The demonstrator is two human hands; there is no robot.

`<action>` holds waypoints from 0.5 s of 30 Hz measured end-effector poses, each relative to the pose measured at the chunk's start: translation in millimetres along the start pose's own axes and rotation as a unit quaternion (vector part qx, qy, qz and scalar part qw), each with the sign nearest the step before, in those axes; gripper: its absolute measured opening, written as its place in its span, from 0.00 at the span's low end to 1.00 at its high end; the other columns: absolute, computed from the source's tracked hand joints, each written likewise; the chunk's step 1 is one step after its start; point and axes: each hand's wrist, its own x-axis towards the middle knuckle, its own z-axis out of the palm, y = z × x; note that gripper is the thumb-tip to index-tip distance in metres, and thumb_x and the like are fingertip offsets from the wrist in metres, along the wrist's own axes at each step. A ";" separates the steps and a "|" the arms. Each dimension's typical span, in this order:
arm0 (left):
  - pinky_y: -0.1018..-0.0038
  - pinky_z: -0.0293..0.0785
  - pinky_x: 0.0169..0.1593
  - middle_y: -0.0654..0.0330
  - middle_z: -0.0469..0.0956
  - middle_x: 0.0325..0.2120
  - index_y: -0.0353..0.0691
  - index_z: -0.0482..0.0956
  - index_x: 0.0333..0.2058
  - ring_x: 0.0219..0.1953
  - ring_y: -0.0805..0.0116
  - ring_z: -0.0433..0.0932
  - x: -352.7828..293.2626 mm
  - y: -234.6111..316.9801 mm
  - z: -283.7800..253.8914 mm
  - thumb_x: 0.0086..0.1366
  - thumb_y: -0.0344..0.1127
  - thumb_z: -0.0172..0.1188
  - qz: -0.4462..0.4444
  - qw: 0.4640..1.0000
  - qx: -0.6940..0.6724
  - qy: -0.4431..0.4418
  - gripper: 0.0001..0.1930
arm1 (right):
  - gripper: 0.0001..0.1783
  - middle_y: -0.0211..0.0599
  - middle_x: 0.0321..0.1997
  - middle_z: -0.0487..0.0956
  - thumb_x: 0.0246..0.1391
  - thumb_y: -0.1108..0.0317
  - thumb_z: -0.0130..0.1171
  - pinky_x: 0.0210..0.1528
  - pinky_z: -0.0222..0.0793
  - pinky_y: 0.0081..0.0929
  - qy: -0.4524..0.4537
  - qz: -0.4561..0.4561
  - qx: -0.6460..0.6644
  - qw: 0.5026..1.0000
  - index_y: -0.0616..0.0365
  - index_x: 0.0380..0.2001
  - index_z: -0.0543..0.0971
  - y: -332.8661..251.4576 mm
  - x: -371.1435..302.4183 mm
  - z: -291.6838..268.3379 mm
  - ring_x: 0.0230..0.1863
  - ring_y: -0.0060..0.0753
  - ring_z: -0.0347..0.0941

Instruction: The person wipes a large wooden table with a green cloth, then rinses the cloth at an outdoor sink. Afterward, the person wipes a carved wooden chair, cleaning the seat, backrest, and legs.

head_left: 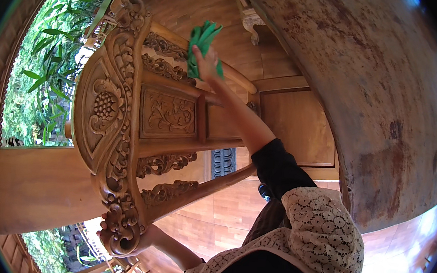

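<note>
A carved wooden chair (134,124) stands in front of me, its tall back scrolled and pierced along the sides. My left hand (146,240) is closed around the lower carved corner of its top rail, fingertips showing on the far side and part of the palm hidden. Over the far side of the backrest reaches my right hand (208,63), closed on a bunched green cloth (201,36). The cloth lies against or just above the far side rail; exact contact is hard to tell. Beyond the back panel (171,114) is the flat seat (300,125).
A large thick wooden slab (368,92) with dark streaks curves along the right, close to the seat. Another carved furniture leg (252,22) stands at the back. A broad plank or beam (27,185) runs left, with green plants (53,59) outside. Wooden flooring (222,217) lies below.
</note>
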 end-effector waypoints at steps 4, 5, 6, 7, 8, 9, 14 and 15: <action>0.59 0.73 0.42 0.47 0.71 0.33 0.26 0.63 0.44 0.38 0.53 0.73 -1.0 4.6 27.2 0.58 0.47 0.41 -0.019 0.998 -0.047 0.034 0.26 | 0.38 0.49 0.49 0.67 0.48 0.37 0.40 0.52 0.56 0.33 0.098 0.131 -0.083 0.983 0.62 0.48 0.65 128.7 65.4 -67.0 0.52 0.43 0.62; 0.55 0.71 0.46 0.46 0.70 0.36 0.27 0.66 0.41 0.40 0.49 0.72 -2.6 0.6 24.6 0.54 0.43 0.43 -0.086 0.983 -0.154 0.057 0.23 | 0.38 0.47 0.46 0.69 0.48 0.37 0.40 0.50 0.58 0.31 0.119 0.106 -0.010 0.987 0.62 0.47 0.66 132.7 62.1 -62.5 0.50 0.42 0.64; 0.55 0.71 0.45 0.46 0.70 0.35 0.27 0.67 0.40 0.40 0.49 0.72 -1.6 -3.5 25.9 0.54 0.43 0.43 -0.077 0.984 -0.145 0.062 0.23 | 0.37 0.46 0.44 0.70 0.48 0.37 0.40 0.48 0.59 0.29 0.142 0.078 0.063 0.985 0.62 0.46 0.66 135.7 56.8 -57.6 0.47 0.41 0.66; 0.55 0.71 0.45 0.46 0.70 0.35 0.27 0.67 0.40 0.40 0.48 0.72 -1.8 -3.8 27.0 0.54 0.43 0.44 -0.074 0.986 -0.131 0.065 0.23 | 0.37 0.45 0.42 0.72 0.48 0.38 0.40 0.45 0.61 0.28 0.162 0.056 0.131 0.976 0.62 0.46 0.66 142.3 42.6 -54.1 0.45 0.40 0.68; 0.55 0.71 0.45 0.46 0.71 0.35 0.27 0.67 0.40 0.40 0.48 0.72 -2.3 -5.4 19.5 0.54 0.43 0.44 -0.068 0.991 -0.096 0.066 0.23 | 0.37 0.45 0.42 0.72 0.48 0.37 0.40 0.45 0.61 0.27 0.060 0.108 0.207 0.971 0.63 0.46 0.66 115.4 9.6 -42.2 0.45 0.38 0.68; 0.57 0.73 0.43 0.46 0.71 0.34 0.29 0.67 0.39 0.38 0.50 0.73 -6.8 -9.1 14.0 0.55 0.42 0.45 -0.075 0.984 -0.151 0.062 0.21 | 0.37 0.44 0.41 0.72 0.49 0.37 0.40 0.44 0.61 0.26 -0.039 0.163 0.281 0.945 0.63 0.46 0.66 82.7 -16.4 -35.3 0.45 0.37 0.68; 0.59 0.73 0.42 0.46 0.71 0.35 0.28 0.65 0.41 0.37 0.52 0.74 -5.4 -19.2 5.1 0.58 0.42 0.45 0.080 0.996 0.035 -0.004 0.21 | 0.38 0.54 0.56 0.58 0.50 0.40 0.41 0.61 0.44 0.37 -0.040 -0.033 0.034 0.998 0.65 0.51 0.62 -13.0 -120.1 -17.2 0.61 0.48 0.47; 0.59 0.73 0.43 0.46 0.70 0.35 0.28 0.64 0.42 0.37 0.52 0.74 -5.0 -18.6 2.8 0.58 0.44 0.43 0.042 0.999 -0.013 0.005 0.22 | 0.38 0.53 0.58 0.54 0.49 0.41 0.42 0.62 0.40 0.39 -0.079 -0.060 0.025 0.995 0.65 0.52 0.60 -23.1 -146.8 -14.7 0.62 0.50 0.42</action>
